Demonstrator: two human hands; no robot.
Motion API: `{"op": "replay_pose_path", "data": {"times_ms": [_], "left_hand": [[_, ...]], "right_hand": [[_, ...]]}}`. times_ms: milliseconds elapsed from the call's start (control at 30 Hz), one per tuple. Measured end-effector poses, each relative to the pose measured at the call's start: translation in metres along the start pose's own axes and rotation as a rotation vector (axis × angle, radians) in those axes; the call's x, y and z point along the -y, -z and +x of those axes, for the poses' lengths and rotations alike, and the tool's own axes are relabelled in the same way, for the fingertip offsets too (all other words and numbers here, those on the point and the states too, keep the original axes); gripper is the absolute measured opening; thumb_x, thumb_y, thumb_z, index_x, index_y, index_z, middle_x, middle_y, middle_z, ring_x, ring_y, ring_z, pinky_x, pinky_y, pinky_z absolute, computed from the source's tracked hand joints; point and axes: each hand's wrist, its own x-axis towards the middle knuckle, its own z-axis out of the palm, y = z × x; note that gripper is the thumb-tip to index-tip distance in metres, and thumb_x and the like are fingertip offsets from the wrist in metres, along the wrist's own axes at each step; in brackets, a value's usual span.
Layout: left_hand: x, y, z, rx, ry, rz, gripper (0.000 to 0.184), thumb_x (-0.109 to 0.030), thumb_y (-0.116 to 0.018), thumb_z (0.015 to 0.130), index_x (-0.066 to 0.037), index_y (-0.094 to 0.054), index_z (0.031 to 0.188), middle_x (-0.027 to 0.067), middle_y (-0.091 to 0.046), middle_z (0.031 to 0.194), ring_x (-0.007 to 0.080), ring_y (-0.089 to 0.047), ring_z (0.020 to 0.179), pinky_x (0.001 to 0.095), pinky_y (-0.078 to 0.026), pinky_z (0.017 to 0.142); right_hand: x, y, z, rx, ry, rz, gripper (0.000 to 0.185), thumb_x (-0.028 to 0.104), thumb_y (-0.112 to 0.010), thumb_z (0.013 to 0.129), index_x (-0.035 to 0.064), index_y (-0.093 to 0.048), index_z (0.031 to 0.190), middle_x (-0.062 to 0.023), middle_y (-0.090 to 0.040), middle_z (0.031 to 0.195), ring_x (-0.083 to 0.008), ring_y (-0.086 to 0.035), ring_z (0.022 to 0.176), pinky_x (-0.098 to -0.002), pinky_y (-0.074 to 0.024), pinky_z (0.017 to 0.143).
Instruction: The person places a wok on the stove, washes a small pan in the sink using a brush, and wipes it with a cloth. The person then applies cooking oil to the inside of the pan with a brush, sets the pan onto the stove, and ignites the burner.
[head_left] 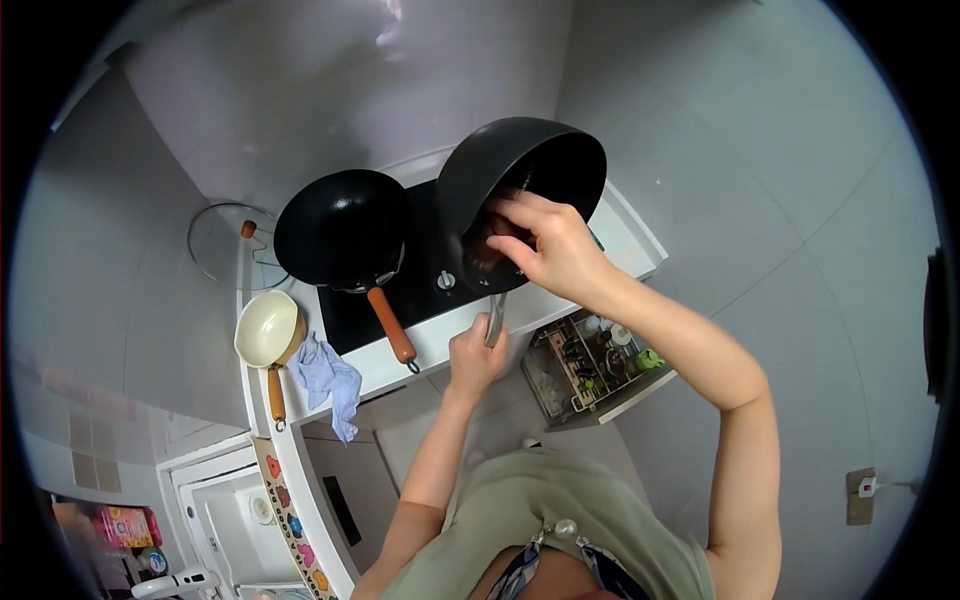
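A deep black pan (480, 170) is held tilted on its side above the right part of the hob (430, 308), its mouth turned toward the right and its dark inside partly in view; the fingers of the right hand (515, 225) reach into it. Beside it on the hob sits a black wok (340, 225), its bowl showing a bare, glossy inside and its orange-brown handle (392, 328) jutting over the front of the table (632, 235). At the table's left end stands a small cream pot (268, 325) with a bare, pale inside, a crumpled blue cloth (327, 378) just beside it. A glass lid (212, 250) stands on edge near the wall behind the pot. Below the pan, an open drawer (625, 402) holds small bottles and jars (612, 360), with a bright green item (649, 359) near its front. A white sink (225, 520) lies at lower left.

The left hand (477, 358) is closed around the pan's grey handle (496, 318), directly below the bowl. The right hand crosses the pan's near rim, thumb spread away from the fingers; whether its fingertips touch the inner wall cannot be told.
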Motion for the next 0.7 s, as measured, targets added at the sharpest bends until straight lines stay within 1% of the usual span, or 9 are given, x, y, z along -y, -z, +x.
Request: {"op": "replay_pose_path", "data": {"times_ms": [67,100,200,267,333,400,500,633,700], "left_hand": [[0.007,0.002,-0.001,-0.019,-0.012,0.039,0.014,-0.009,-0.062,0.077,-0.004,-0.049,0.076,0.0142,-0.052,0.053,0.0327,-0.054,0.048,0.0360,-0.042,0.044],[0.007,0.004,0.000,-0.022,0.001,0.038,0.014,-0.010,-0.062,0.077,-0.004,-0.049,0.076,0.0142,-0.052,0.054,0.0327,-0.054,0.048,0.0361,-0.042,0.044],[0.005,0.004,-0.002,-0.005,0.049,0.025,0.014,-0.011,-0.061,0.078,-0.004,-0.049,0.076,0.0143,-0.052,0.054,0.0327,-0.054,0.048,0.0367,-0.042,0.044],[0.000,0.005,-0.002,0.055,0.083,0.011,0.014,-0.012,-0.060,0.078,-0.004,-0.049,0.077,0.0144,-0.053,0.054,0.0329,-0.054,0.048,0.0374,-0.042,0.044],[-0.004,0.002,0.000,0.043,0.061,-0.006,0.015,-0.013,-0.060,0.079,-0.004,-0.048,0.077,0.0151,-0.053,0.054,0.0344,-0.054,0.049,0.0385,-0.041,0.044],[0.002,0.000,-0.004,0.039,0.042,0.037,0.015,-0.013,-0.060,0.079,-0.005,-0.048,0.077,0.0154,-0.053,0.054,0.0351,-0.054,0.049,0.0388,-0.041,0.043],[0.007,0.002,-0.014,0.063,0.109,0.016,0.015,-0.013,-0.059,0.079,-0.005,-0.047,0.077,0.0163,-0.052,0.053,0.0361,-0.054,0.049,0.0401,-0.041,0.044],[-0.007,0.008,-0.015,0.172,0.158,0.032,0.016,-0.014,-0.059,0.079,-0.004,-0.046,0.078,0.0166,-0.051,0.051,0.0360,-0.054,0.049,0.0400,-0.041,0.044],[-0.013,0.006,-0.017,0.207,0.213,-0.034,0.017,-0.015,-0.059,0.079,-0.004,-0.046,0.079,0.0164,-0.051,0.051,0.0359,-0.054,0.049,0.0397,-0.041,0.044]], "right_hand": [[-0.009,0.006,-0.001,0.048,-0.076,0.151,0.032,0.010,-0.067,0.071,-0.0016,-0.061,0.100,-0.0182,-0.062,0.092,-0.0314,-0.062,0.082,-0.0341,-0.0499,0.075],[-0.017,0.017,0.000,0.217,-0.196,0.122,0.034,0.012,-0.069,0.071,-0.0015,-0.061,0.101,-0.0182,-0.063,0.092,-0.0301,-0.063,0.084,-0.0328,-0.0497,0.077],[-0.025,0.032,0.007,0.245,0.040,-0.461,0.033,0.004,-0.065,0.064,-0.0010,-0.061,0.096,-0.0151,-0.060,0.093,-0.0306,-0.058,0.091,-0.0359,-0.0513,0.072],[-0.039,0.017,0.008,0.075,0.251,-0.737,0.037,0.003,-0.063,0.064,-0.0010,-0.057,0.100,-0.0147,-0.056,0.102,-0.0306,-0.054,0.098,-0.0365,-0.0495,0.077],[-0.036,-0.001,0.001,0.032,0.308,-0.496,0.037,0.004,-0.064,0.066,-0.0005,-0.058,0.102,-0.0149,-0.056,0.103,-0.0303,-0.054,0.098,-0.0359,-0.0493,0.077],[-0.027,-0.004,-0.002,0.123,0.119,-0.112,0.034,0.007,-0.066,0.068,-0.0024,-0.060,0.100,-0.0172,-0.061,0.093,-0.0302,-0.061,0.081,-0.0357,-0.0501,0.072],[-0.036,0.023,0.007,0.466,-0.309,-0.011,0.035,0.010,-0.068,0.071,-0.0027,-0.060,0.102,-0.0152,-0.063,0.076,-0.0280,-0.062,0.076,-0.0323,-0.0483,0.073],[-0.061,0.028,0.010,0.444,0.212,-0.811,0.026,0.002,-0.059,0.064,-0.0003,-0.062,0.089,-0.0151,-0.058,0.096,-0.0285,-0.056,0.092,-0.0359,-0.0507,0.070],[-0.064,0.023,0.005,0.314,0.504,-0.925,0.026,0.004,-0.056,0.066,-0.0029,-0.059,0.091,-0.0145,-0.055,0.102,-0.0267,-0.054,0.095,-0.0319,-0.0511,0.069]]}}
